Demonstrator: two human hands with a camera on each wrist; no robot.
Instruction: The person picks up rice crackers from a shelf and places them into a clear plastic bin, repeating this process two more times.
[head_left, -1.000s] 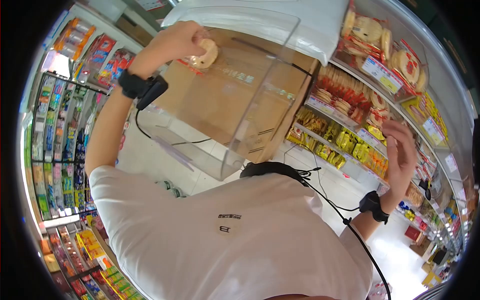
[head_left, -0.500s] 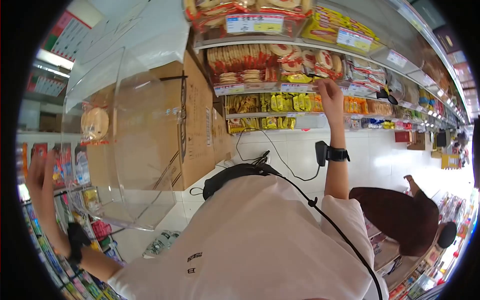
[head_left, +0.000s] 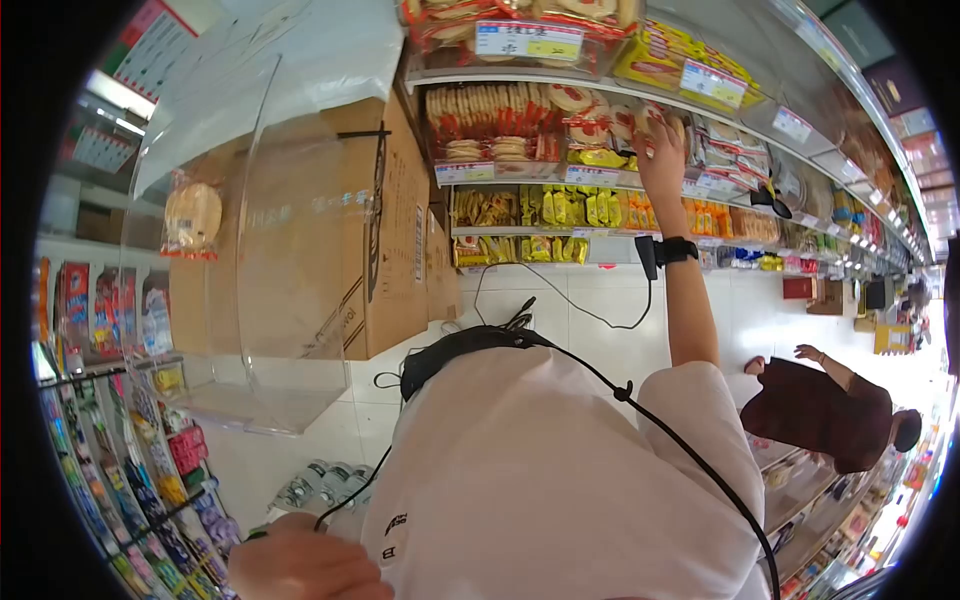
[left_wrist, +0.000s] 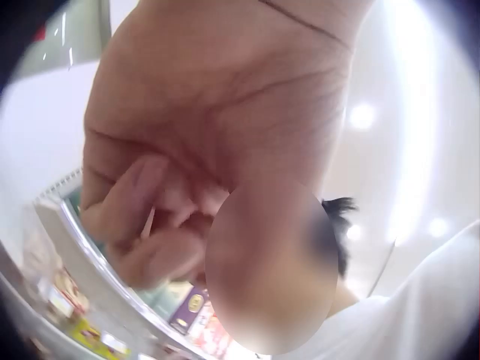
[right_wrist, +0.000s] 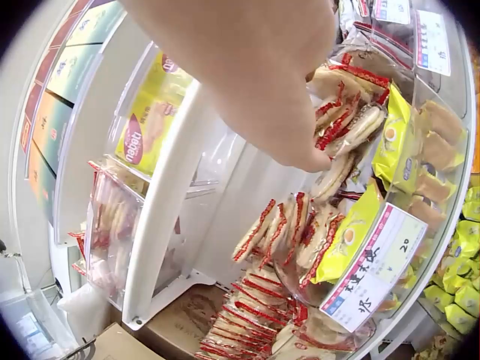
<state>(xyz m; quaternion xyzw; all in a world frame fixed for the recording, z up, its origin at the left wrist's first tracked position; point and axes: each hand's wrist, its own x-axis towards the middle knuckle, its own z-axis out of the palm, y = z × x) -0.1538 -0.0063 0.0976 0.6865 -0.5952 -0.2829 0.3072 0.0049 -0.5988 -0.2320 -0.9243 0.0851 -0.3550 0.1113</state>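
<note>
My right hand [head_left: 662,172] reaches into a shelf among clear-wrapped round flat crackers [head_left: 570,130] with red print. In the right wrist view, the fingertips are right at a wrapped cracker [right_wrist: 358,131], and most of the fingers are hidden behind the hand; I cannot tell whether they grip it. My left hand [head_left: 300,562] is low by my body at the bottom left. Its fingers [left_wrist: 161,255] curl loosely toward the palm with nothing held. A wrapped cracker [head_left: 193,215] rests in a clear plastic bin [head_left: 250,400] at the left.
Yellow packets [right_wrist: 356,232] and a price tag [right_wrist: 375,266] line the shelf front near my right hand. A large cardboard box [head_left: 395,240] stands behind the bin. Cables [head_left: 570,305] trail across the floor. Another person [head_left: 820,410] is at the right.
My left hand left the wrapped cracker in the bin, then came down to my body. The view turned right, and my right hand reached forward into the crackers on the shelf.
</note>
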